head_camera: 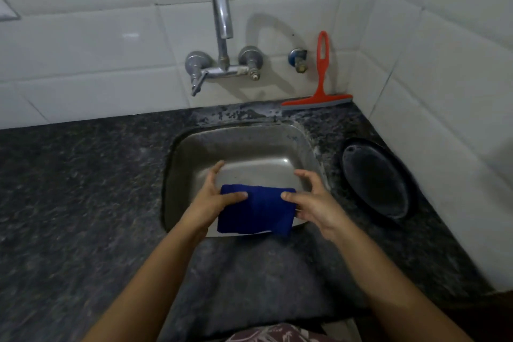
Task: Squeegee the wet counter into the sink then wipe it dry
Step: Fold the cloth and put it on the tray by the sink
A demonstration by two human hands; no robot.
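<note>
Dark counter (83, 189) with sink (177, 164) toward its back right. Folded blue cloth (255, 211) over the sink's near edge; squeegee (322, 75) propped at the counter's back right corner. The left hand (213, 197) and right hand (313, 203) each pinch one end; a slip could drop it in.

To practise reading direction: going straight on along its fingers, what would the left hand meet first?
Likely the far wall of the sink, which the left hand is over; depth is unclear.

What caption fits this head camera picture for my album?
A left hand and right hand hold a blue cloth over the sink; red squeegee leans against the wall.
</note>
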